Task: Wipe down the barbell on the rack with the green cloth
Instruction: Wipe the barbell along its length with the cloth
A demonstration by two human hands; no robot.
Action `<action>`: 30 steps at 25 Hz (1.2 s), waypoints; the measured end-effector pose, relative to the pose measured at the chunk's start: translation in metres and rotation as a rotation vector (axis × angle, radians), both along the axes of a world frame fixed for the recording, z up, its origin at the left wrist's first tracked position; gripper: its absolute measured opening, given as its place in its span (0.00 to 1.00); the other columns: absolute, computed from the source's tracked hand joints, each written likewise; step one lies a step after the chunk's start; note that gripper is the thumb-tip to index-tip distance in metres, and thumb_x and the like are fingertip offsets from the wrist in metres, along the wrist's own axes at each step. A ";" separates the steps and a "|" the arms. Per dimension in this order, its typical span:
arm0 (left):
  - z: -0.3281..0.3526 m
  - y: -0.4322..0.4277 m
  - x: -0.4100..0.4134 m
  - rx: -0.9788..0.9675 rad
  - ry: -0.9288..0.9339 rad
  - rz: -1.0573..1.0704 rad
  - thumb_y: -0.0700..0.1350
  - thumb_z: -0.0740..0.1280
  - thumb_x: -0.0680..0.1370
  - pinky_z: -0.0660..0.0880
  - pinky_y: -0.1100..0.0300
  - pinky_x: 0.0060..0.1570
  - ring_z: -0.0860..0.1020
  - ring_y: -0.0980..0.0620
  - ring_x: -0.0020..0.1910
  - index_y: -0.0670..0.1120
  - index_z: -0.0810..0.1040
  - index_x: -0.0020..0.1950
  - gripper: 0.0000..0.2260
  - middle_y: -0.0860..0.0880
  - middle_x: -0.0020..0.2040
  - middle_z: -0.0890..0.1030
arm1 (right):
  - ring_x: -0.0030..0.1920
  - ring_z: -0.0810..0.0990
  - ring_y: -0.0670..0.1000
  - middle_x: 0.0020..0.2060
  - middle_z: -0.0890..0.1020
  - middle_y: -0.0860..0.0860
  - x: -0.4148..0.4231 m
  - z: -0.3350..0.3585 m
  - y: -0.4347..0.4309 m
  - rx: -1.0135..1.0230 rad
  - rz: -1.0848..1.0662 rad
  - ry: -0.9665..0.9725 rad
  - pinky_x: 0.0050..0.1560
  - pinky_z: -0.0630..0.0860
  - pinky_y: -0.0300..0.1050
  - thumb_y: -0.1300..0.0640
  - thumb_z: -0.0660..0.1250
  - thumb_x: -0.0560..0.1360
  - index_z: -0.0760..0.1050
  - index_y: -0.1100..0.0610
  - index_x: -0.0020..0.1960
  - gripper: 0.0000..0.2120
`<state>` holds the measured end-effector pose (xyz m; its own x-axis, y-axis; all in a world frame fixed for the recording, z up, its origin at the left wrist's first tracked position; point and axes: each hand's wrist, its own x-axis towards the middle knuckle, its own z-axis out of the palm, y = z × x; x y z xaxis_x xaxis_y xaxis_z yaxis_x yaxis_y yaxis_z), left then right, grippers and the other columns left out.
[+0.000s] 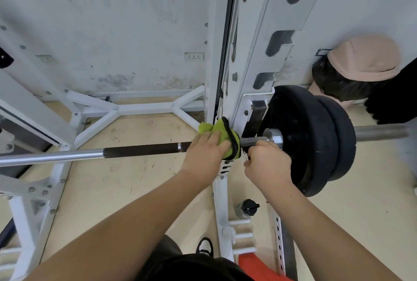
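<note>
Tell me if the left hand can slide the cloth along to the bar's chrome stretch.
Probably yes: the left hand holds the green cloth on the barbell, and nothing sits on the shaft between there and the chrome.

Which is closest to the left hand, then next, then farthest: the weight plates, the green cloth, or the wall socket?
1. green cloth: right under the left hand, on the barbell.
2. weight plates: to the right, on the barbell's end.
3. wall socket: far back, on the wall.
</note>
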<state>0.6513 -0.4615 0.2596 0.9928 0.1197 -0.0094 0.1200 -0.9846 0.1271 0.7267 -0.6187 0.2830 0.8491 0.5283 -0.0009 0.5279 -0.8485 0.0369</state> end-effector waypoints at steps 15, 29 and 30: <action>-0.012 0.104 -0.091 -0.085 -0.186 0.179 0.34 0.72 0.69 0.77 0.47 0.62 0.77 0.42 0.62 0.50 0.80 0.61 0.22 0.48 0.65 0.80 | 0.58 0.73 0.54 0.52 0.76 0.50 -0.022 -0.007 0.087 0.078 0.323 0.124 0.42 0.71 0.47 0.51 0.68 0.78 0.79 0.55 0.59 0.13; -0.010 0.133 -0.122 -0.121 -0.241 0.387 0.33 0.71 0.70 0.78 0.50 0.59 0.77 0.43 0.62 0.49 0.81 0.60 0.21 0.51 0.62 0.82 | 0.52 0.73 0.53 0.47 0.76 0.50 -0.018 -0.003 0.108 -0.009 0.272 0.059 0.38 0.66 0.46 0.55 0.66 0.78 0.83 0.54 0.51 0.07; -0.008 0.129 -0.122 -0.101 -0.247 0.478 0.32 0.69 0.69 0.77 0.50 0.58 0.77 0.42 0.60 0.47 0.82 0.57 0.19 0.50 0.59 0.83 | 0.52 0.73 0.53 0.47 0.76 0.50 -0.018 -0.003 0.108 -0.011 0.264 0.062 0.38 0.67 0.46 0.56 0.66 0.78 0.83 0.54 0.52 0.07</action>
